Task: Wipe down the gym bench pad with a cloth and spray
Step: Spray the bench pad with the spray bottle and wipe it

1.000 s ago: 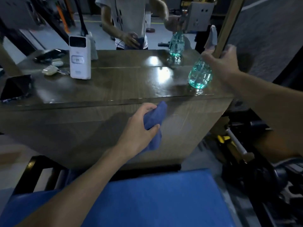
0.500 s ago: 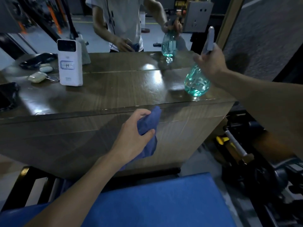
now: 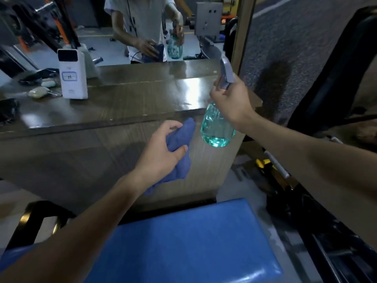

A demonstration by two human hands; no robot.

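A dim gym is reflecting in the mirror (image 3: 98,43) behind a dark wooden counter (image 3: 132,103). A white box-like device (image 3: 72,76) is standing toward the back left of the counter's top. Below the counter's front face, the blue bench pad (image 3: 193,242) is filling the bottom of the view, with nothing resting on it.

The person's left hand (image 3: 161,152) is gripping a bunched blue cloth (image 3: 181,139), fingers and thumb curled round it, in the air in front of the counter's face, just under its front edge and well above the pad. The right hand (image 3: 230,101) is holding a clear, teal-tinted spray bottle (image 3: 217,127) by the neck, fingers wrapped below the grey spray head. Whether a finger is lying on the trigger cannot be told. The bottle is hanging off the counter's front right corner, just beside the cloth, and is only partly full.

By the look of it, the task is only beginning: both tools are in hand, but neither is over the pad, and no wet patch or wiping streak is showing on the blue surface. Spraying and the whole wipe appear to be left.
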